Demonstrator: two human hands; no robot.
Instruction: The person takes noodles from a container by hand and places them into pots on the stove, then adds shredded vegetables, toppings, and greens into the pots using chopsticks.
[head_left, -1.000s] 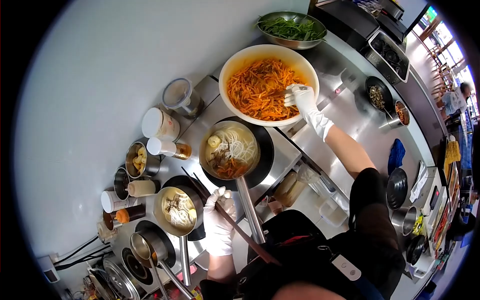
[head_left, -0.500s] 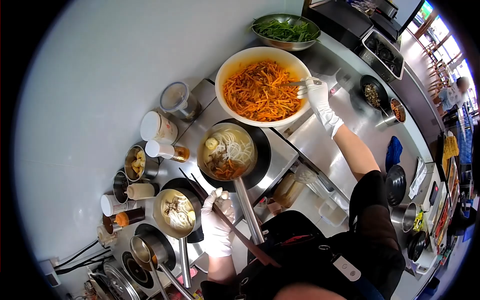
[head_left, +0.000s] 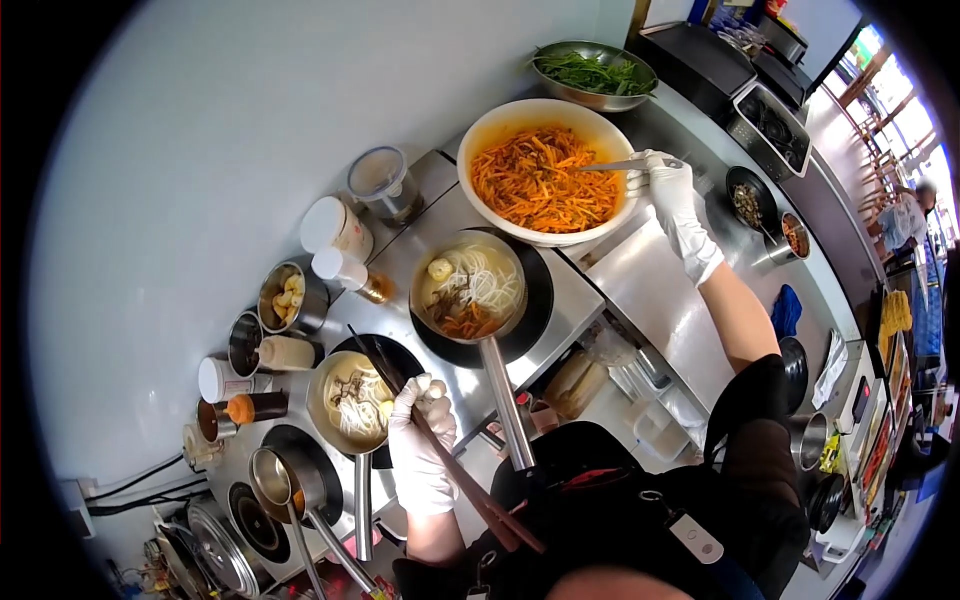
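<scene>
My gloved left hand (head_left: 422, 445) is closed around long dark chopsticks (head_left: 450, 465), whose tips slant up beside the lower noodle pan (head_left: 318, 405). My gloved right hand (head_left: 675, 195) grips what look like metal tongs (head_left: 625, 164) at the right rim of a large white bowl (head_left: 480, 205). Their tip reaches over the shredded carrot (head_left: 540, 185) inside. Below the bowl stands a second pan (head_left: 420, 325) with white noodles, dark strips, a yellowish ball and some carrot in broth. The lower pan has noodles and dark strips.
Leafy greens fill a metal bowl (head_left: 600, 98) at the back. Along the wall stand jars, a lidded tub (head_left: 385, 190), sauce bottles (head_left: 262, 406) and a pot of yellow pieces (head_left: 312, 305). A small pot (head_left: 315, 480) occupies the lower-left burner. The pan handle (head_left: 508, 405) points toward my body.
The view has shifted a little. My right hand and the tongs have drawn slightly toward the bowl's right rim. The chopsticks in my left hand now point nearer the lower pan.
</scene>
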